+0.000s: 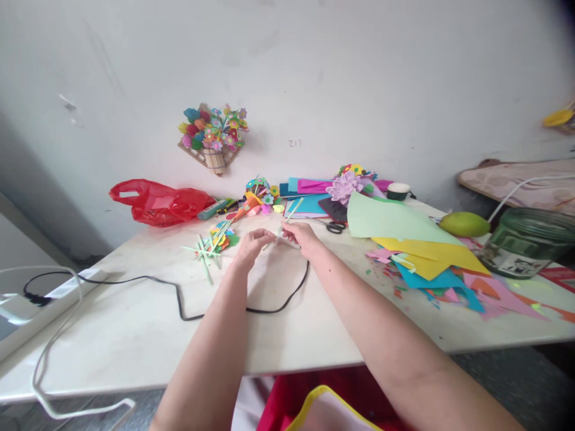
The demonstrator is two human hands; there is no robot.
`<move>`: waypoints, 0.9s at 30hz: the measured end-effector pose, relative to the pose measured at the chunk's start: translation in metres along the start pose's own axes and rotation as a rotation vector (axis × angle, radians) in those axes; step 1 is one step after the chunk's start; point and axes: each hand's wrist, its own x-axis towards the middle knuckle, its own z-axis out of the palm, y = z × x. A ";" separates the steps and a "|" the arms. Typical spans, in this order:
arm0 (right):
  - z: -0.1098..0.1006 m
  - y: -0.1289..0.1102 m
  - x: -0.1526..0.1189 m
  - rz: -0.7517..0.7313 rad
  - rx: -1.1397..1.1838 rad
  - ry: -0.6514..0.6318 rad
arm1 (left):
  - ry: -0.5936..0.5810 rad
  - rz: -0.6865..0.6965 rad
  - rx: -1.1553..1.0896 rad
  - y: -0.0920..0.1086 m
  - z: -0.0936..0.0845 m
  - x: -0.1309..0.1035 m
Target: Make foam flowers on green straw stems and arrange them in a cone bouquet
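Note:
Both hands meet over the middle of the white table. My right hand (298, 234) is closed on a pale green paper stick (295, 208), which slants up and to the right above its fingers. My left hand (259, 240) has its fingers pinched close to the lower end of the stick, where something small and whitish shows between the hands; what exactly it grips is too small to make out. Left of the hands lie several pale green sticks (205, 258), crossed over one another, beside colourful paper flowers (223, 234).
A black cable (274, 311) curves under the forearms. Scissors (335, 227) lie behind the right hand. Coloured sheets (399, 221), paper scraps, a green fruit (464, 224) and a glass jar (525, 242) stand right; a red bag (166, 205) lies back left.

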 end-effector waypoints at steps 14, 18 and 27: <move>-0.001 0.002 -0.003 -0.116 0.033 -0.045 | -0.108 0.022 0.186 -0.001 -0.003 -0.001; -0.001 0.006 0.000 -0.144 0.025 -0.035 | -0.143 0.026 0.169 -0.002 -0.005 0.000; -0.007 0.014 0.009 -0.184 -0.037 0.000 | -0.225 0.037 0.218 0.005 -0.008 -0.005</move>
